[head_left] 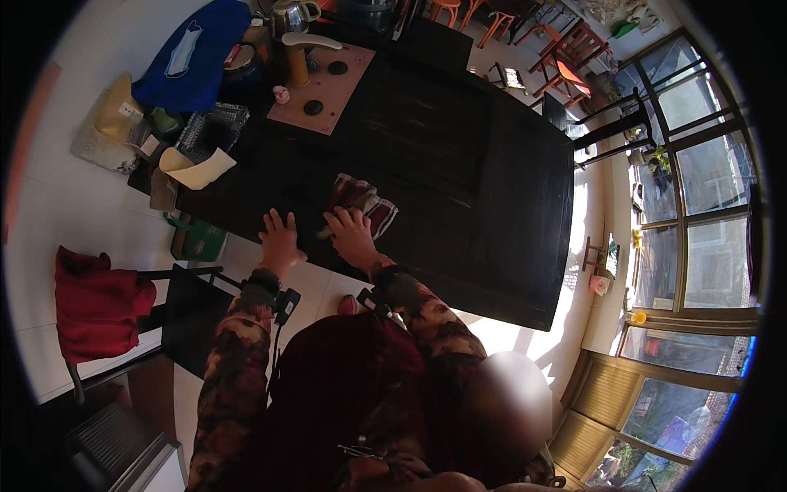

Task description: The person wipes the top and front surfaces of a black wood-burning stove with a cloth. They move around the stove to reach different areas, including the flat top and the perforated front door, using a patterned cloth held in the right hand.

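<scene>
A crumpled checked cloth [382, 215] in dark red, white and black lies on the black table [430, 258], close to its near edge. My right hand [353, 237] presses down on it, fingers bent over the fabric. What part of the cloth is bunched under the palm is hidden. To the left, my left hand [281, 243] is at the table's near edge with fingers apart and nothing in it. Its fingertips reach over the dark tabletop, a little apart from the cloth.
On the table's left side are a curved cream piece [197, 169], a clear plastic tray [212, 132], a blue cloth [184, 55] with a face mask, and a pink mat [344, 80]. A metal kettle [289, 17] stands behind. A chair holds a red garment [101, 307].
</scene>
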### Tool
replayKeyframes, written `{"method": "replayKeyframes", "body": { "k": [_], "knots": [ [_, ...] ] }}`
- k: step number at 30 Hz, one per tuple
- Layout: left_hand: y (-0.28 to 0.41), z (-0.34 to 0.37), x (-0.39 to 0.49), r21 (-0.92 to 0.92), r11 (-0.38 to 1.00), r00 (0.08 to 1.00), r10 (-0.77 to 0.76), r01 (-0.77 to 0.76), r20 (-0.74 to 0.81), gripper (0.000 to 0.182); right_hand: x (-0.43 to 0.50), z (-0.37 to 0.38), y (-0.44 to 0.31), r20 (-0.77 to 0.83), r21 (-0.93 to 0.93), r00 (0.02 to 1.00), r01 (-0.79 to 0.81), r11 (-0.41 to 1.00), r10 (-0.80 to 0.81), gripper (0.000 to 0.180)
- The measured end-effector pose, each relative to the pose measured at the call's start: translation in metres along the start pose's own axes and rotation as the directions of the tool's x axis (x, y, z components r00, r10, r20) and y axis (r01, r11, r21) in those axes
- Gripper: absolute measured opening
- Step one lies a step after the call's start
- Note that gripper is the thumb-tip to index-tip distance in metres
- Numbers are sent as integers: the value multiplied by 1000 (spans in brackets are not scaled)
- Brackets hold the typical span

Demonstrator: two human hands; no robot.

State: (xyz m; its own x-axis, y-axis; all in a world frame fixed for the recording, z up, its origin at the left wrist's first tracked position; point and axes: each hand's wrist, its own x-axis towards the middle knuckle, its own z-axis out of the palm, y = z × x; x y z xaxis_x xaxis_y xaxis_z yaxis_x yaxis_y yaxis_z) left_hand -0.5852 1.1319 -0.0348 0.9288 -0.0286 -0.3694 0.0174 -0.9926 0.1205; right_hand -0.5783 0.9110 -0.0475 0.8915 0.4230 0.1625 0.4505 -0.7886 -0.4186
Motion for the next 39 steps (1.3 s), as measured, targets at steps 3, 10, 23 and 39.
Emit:
{"method": "replayKeyframes", "body": {
  "k": [3,10,23,39],
  "knots": [
    [-1,3,-1,8,1000,1000,-4,4,-14,125,5,-3,-8,39,4,996,75,997,-75,64],
    [0,2,-1,38,999,999,-1,3,-54,121,-102,-91,80,44,-123,987,-146,982,153,66],
    [7,-5,-3,41,999,999,-10,13,-53,118,88,9,23,37,-19,992,124,992,-123,66],
    [6,-1,-2,13,999,998,-38,38,-47,120,205,42,-3,-3,33,954,300,953,-301,57]
  ]
}}
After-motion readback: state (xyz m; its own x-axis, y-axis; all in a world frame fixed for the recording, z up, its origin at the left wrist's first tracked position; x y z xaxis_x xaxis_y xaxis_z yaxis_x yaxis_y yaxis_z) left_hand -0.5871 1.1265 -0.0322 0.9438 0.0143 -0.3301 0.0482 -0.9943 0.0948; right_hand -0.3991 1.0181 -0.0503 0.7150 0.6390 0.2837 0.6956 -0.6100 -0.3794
